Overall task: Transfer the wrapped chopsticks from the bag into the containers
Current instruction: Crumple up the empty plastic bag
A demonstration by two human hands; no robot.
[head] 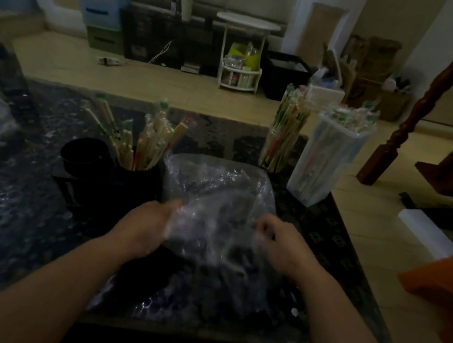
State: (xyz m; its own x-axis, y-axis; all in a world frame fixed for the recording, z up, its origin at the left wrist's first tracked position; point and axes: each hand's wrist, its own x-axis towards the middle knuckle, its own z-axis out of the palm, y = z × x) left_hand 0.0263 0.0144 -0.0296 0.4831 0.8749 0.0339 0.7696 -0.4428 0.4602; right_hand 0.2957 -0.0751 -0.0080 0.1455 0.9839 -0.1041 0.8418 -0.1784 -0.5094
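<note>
both hands on the bag, containers lined up behind it

left hand (143,225) and right hand (286,244) each pinch an edge of the clear plastic bag (215,199) lying on the dark counter (3,225), probably to spread it open. can't make out any chopsticks inside, too blurry. black holder (131,183), glass jar (281,144) and clear tub (324,163) sit close behind for easy reach, already packed with wrapped chopsticks (147,141).
</note>
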